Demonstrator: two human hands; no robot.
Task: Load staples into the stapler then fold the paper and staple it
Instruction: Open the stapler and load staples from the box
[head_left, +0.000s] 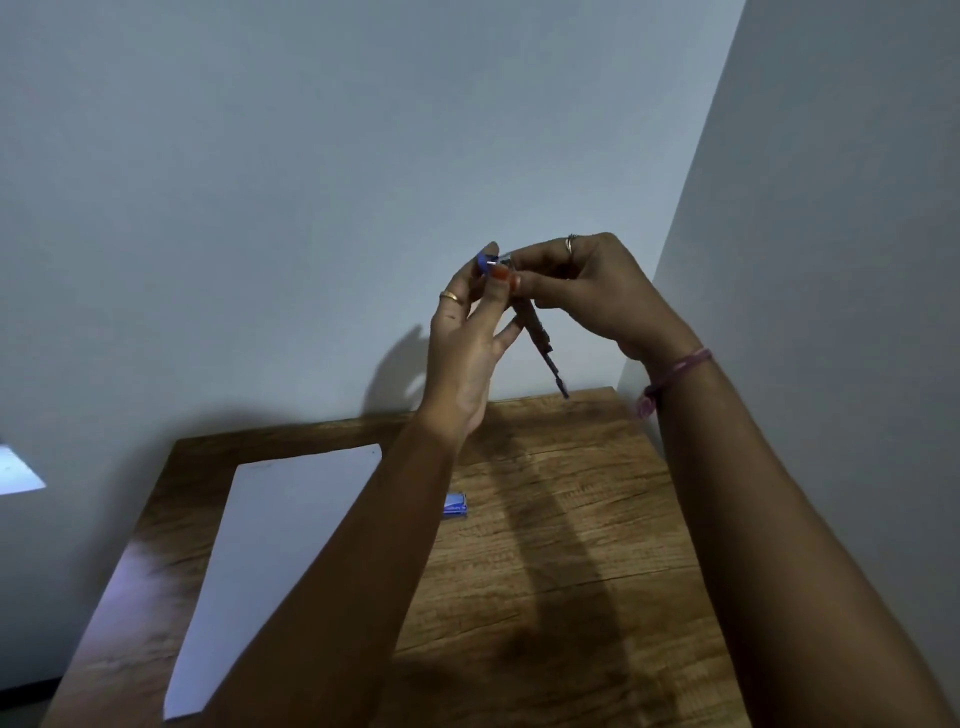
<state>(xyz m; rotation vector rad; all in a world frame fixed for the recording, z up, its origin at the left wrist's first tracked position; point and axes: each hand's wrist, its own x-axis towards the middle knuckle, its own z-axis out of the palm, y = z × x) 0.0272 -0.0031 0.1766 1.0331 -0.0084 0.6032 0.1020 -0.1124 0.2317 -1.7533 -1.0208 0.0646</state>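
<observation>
Both my hands are raised above the wooden table (545, 545), meeting in front of the wall. My left hand (467, 343) holds the small blue stapler (537, 332) by its top end, and the dark lower part hangs down and to the right. My right hand (587, 291) pinches at the stapler's upper end with thumb and fingertips; what it pinches is too small to tell. A white sheet of paper (270, 561) lies flat on the table's left half. A small blue staple box (456, 504) lies on the table beside my left forearm.
The table stands in a corner, with a pale wall behind it and another on the right. A bright patch (18, 470) shows at the far left edge.
</observation>
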